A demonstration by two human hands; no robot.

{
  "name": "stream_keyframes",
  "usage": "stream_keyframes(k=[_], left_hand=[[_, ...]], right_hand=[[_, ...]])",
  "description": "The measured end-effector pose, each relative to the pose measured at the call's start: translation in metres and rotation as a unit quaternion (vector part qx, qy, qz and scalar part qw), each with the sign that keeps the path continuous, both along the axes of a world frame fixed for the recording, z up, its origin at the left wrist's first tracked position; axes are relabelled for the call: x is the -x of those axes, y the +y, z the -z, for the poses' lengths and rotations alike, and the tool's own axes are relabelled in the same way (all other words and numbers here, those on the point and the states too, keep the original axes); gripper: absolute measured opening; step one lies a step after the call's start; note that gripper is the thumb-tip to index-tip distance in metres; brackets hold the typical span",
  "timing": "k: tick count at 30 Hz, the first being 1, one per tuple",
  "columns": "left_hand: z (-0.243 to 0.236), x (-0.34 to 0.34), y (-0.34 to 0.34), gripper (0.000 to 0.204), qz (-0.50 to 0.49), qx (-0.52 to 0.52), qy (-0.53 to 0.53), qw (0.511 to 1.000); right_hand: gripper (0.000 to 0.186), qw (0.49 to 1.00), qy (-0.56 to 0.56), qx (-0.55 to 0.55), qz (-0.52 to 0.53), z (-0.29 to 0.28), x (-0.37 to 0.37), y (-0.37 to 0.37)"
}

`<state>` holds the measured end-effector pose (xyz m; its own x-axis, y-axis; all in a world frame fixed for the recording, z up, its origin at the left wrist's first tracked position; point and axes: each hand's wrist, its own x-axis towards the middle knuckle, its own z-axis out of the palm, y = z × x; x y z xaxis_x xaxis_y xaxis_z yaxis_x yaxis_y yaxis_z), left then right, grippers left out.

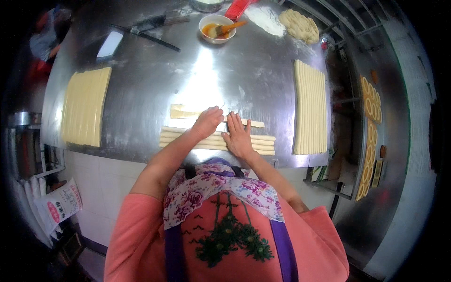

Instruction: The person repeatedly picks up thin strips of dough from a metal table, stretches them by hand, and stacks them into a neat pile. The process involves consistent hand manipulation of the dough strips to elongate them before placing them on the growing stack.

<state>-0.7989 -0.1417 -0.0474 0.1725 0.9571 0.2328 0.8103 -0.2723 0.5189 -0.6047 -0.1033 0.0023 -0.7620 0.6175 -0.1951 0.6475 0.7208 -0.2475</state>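
A strip of pale dough (184,112) lies crosswise on the steel table in front of me, flat and wide at its left end and narrow at its right. My left hand (209,122) is closed on the strip near its middle, fingertips pinched at its edge. Beside it, my right hand (239,137) lies with fingers stretched out over the narrow part. Under my wrists, close to the table's front edge, several rolled dough ropes (263,143) rest side by side. The dough between my two hands is partly hidden by the fingers.
Flat dough strips (87,107) lie at left, a block of dough ropes (311,108) at right. Farther back are a bowl (203,31) with orange liquid and a brush (225,29), flour (265,19), a dough lump (299,26), and a white scraper (110,44). Another person (44,44) stands far left.
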Motion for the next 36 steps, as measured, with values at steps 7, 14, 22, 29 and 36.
stream_keyframes(k=[7, 14, 22, 29, 36], left_hand=[[-0.026, 0.026, -0.016, 0.005, -0.054, -0.09, 0.03, 0.994], [-0.028, 0.038, -0.019, 0.007, -0.042, -0.126, 0.036, 0.99], [-0.014, 0.058, -0.035, 0.012, -0.02, -0.033, 0.019, 0.999], [-0.033, 0.085, -0.047, 0.026, -0.06, 0.027, 0.016, 0.998], [-0.031, 0.099, -0.054, 0.027, -0.012, 0.019, 0.027, 0.999]], right_hand=[[0.071, 1.0, 0.011, 0.02, 0.003, -0.015, 0.023, -0.007], [0.072, 1.0, -0.007, 0.023, -0.009, -0.014, 0.032, -0.009], [0.071, 0.999, 0.006, 0.031, -0.04, -0.004, 0.052, -0.022], [0.07, 0.996, 0.029, 0.071, -0.043, -0.018, 0.079, -0.028], [0.068, 0.996, 0.008, 0.05, -0.08, -0.017, 0.08, -0.033]])
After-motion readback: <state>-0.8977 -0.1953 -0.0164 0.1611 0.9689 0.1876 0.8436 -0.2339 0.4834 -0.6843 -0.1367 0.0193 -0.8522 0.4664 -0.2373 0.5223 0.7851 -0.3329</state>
